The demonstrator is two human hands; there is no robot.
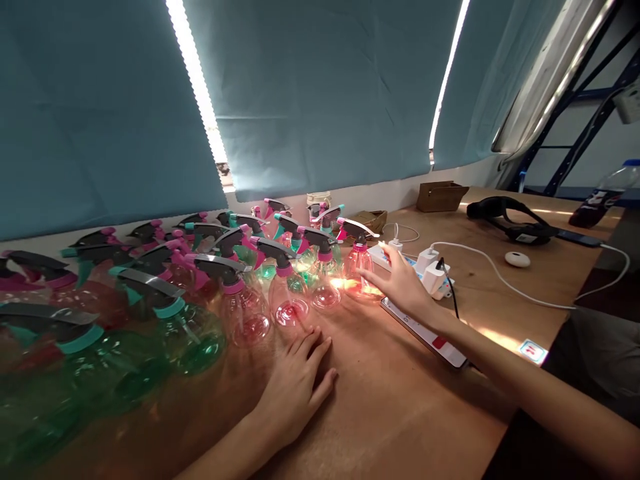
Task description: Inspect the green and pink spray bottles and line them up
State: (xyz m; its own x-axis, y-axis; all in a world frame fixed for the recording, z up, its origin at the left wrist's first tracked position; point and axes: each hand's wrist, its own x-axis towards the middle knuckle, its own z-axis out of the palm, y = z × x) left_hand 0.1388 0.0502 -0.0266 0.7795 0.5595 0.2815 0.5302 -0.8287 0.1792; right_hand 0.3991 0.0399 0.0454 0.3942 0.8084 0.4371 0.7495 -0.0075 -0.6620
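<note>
My left hand (297, 377) lies palm down on the wooden table, fingers slightly spread, holding nothing. Just beyond its fingertips stands a clear pink spray bottle (289, 297) with a pink collar and dark trigger head. My right hand (403, 283) reaches over the table beside a red-pink spray bottle (359, 267); its fingers are apart, and whether they touch the bottle I cannot tell. Between these bottles is another clear pink spray bottle (326, 280). Under my right forearm lies a phone (425, 333) with a lit screen. To the left stand several more bottles, among them a green spray bottle (193, 337).
Behind my right hand, a white power strip (435, 277) holds chargers and cables. Farther right are a black headset (510, 217), a white round case (517, 259), a second phone (580, 238) and a dark drink bottle (597, 200). A cardboard box (441, 197) sits by the wall.
</note>
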